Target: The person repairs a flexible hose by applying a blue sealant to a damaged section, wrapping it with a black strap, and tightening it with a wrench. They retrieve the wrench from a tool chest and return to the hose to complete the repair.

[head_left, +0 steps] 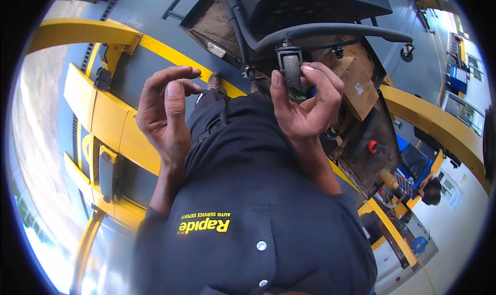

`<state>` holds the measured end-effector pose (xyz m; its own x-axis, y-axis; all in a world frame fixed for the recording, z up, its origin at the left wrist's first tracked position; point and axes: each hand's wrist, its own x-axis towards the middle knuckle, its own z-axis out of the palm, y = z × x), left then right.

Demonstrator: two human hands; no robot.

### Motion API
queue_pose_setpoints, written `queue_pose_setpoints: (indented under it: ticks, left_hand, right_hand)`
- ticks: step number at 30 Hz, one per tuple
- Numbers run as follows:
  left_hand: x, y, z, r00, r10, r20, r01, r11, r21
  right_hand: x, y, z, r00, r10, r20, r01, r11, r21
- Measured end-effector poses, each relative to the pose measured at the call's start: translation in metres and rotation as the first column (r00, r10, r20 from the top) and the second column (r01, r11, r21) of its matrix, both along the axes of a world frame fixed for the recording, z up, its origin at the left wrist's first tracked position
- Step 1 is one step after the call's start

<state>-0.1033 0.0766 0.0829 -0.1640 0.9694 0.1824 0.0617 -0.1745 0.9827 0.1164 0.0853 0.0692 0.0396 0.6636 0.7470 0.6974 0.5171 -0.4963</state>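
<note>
A grey caster wheel (pixel 291 70) in a dark metal fork sits at the end of a black tubular frame. My right hand (pixel 312 101) has its thumb on the left side of this wheel and its bent fingers on the right side. My left hand (pixel 168 109) is raised to the left of the frame, fingers curved and thumb apart, with nothing between them. Dark sleeves cover my upper arms, and my forearms are bare.
Beyond my hands stand a black tub (pixel 315 5) and a worn cart (pixel 214 23). A cardboard box (pixel 354 88) lies by my right hand, with a red cylindrical item (pixel 372 146) farther right. Yellow lift structures (pixel 113 119) flank me. Another person (pixel 430 191) is at far right.
</note>
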Motion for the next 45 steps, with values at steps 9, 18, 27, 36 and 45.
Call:
queue_pose_setpoints:
  ticks: [9,18,27,36,45]
  left_hand:
    - [-0.058,0.058,-0.013,0.980,-0.198,-0.019,0.197,0.980,-0.040]
    - [-0.062,0.093,-0.023,0.917,-0.394,-0.060,0.387,0.916,-0.103]
    - [0.010,0.096,-0.020,0.764,-0.574,-0.294,0.595,0.804,-0.023]
    - [0.040,0.089,-0.024,0.710,-0.581,-0.398,0.629,0.777,-0.014]
    - [0.044,0.095,-0.037,0.748,-0.561,-0.356,0.611,0.791,0.037]
  right_hand:
    - [-0.041,-0.006,0.024,0.292,-0.360,-0.886,-0.286,0.851,-0.441]
    - [-0.062,-0.038,0.022,0.614,-0.415,-0.672,-0.119,0.793,-0.598]
    - [-0.051,-0.032,0.033,0.914,-0.394,-0.096,0.328,0.857,-0.397]
    - [-0.032,-0.022,0.016,0.804,-0.439,-0.401,0.301,0.882,-0.361]
    - [-0.036,-0.038,0.025,0.842,-0.267,-0.468,-0.089,0.787,-0.610]
